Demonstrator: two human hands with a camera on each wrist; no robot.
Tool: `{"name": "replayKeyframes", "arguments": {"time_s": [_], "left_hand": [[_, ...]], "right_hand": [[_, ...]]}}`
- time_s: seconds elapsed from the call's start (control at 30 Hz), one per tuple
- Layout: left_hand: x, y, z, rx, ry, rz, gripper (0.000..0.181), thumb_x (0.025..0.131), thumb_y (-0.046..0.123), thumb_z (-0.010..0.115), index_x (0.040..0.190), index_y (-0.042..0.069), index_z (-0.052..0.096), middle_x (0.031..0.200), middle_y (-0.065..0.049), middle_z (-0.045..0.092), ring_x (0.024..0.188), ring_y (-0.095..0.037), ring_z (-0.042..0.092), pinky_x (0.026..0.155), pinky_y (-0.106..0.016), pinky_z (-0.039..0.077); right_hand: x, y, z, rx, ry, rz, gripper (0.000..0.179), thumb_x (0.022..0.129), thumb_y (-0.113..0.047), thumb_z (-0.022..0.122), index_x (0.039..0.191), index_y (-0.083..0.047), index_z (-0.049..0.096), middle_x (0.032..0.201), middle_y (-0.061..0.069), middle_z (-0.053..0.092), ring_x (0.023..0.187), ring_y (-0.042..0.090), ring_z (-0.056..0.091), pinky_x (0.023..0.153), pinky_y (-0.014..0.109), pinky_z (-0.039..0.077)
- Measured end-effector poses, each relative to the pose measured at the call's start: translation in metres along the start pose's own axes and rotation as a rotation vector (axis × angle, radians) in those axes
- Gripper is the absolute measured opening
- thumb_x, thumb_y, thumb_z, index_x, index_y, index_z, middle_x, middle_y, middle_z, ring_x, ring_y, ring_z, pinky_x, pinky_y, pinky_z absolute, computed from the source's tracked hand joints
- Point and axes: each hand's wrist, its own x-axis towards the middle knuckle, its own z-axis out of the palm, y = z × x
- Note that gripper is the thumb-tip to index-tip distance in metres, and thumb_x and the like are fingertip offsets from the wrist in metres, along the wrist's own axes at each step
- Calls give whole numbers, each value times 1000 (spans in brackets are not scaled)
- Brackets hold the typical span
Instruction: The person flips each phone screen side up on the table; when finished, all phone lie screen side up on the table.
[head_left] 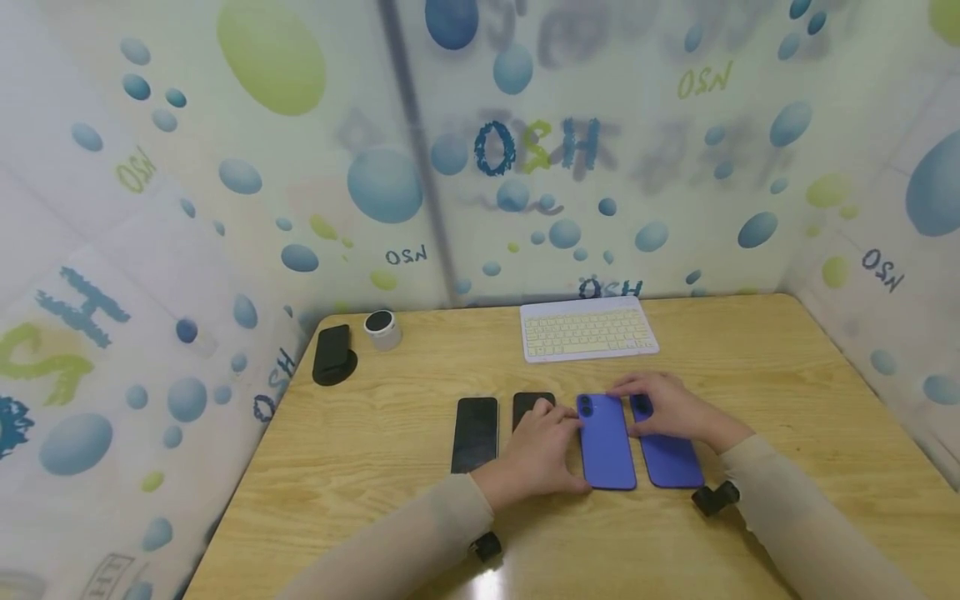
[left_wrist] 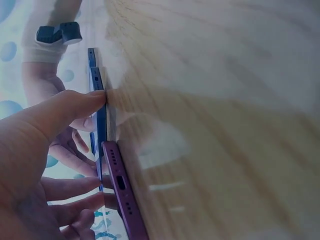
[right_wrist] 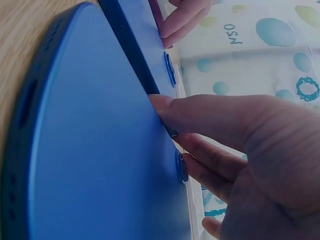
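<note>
Two blue smartphones lie face down, side by side, their cameras at the far end. My left hand [head_left: 542,450] grips the left blue smartphone [head_left: 609,454] along its left side, thumb at the near corner and fingertips farther up. At that phone's far right corner, my right hand [head_left: 666,406] holds it with thumb and index finger. The right blue smartphone [head_left: 675,462] is slightly slanted, partly covered by the right hand. Under the left hand, a smartphone with a dark screen [head_left: 531,402] is partly hidden; its purple edge [left_wrist: 121,185] shows in the left wrist view.
Another dark-screened smartphone [head_left: 476,429] lies on the left. A white keyboard [head_left: 588,329] sits at the back of the wooden table [head_left: 405,517]. A small white cylinder [head_left: 384,332] and a black phone-like item on a round stand [head_left: 332,357] occupy the back left.
</note>
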Motion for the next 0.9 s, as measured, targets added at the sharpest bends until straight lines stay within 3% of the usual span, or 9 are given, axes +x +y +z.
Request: {"name": "replayKeyframes", "arguments": {"time_s": [0.27,0.53,0.9], "left_hand": [[-1,0,-2,13,-6,-8,96,66,74,82,141,17,63,146,5,59,111,-14,45,93,-27,42],[-1,-1,-3,12,1,-3,97,65,74,83,142,18,62,147,5,59,111,-14,45,88,-26,42],[-3,-3,-3,-9,12,24,88,69,69,83,139,18,65,146,4,59,113,-15,47,93,-27,44]], "right_hand": [[2,0,3,5,14,13,54,80,-18,88,131,-12,72,137,16,65,132,45,53,107,74,29],[4,0,2,65,70,-7,53,81,-9,85,132,-10,71,135,15,67,129,42,58,106,63,44],[2,-1,-4,113,75,-11,54,80,-17,89,130,-10,72,135,15,68,132,43,56,108,66,41]]}}
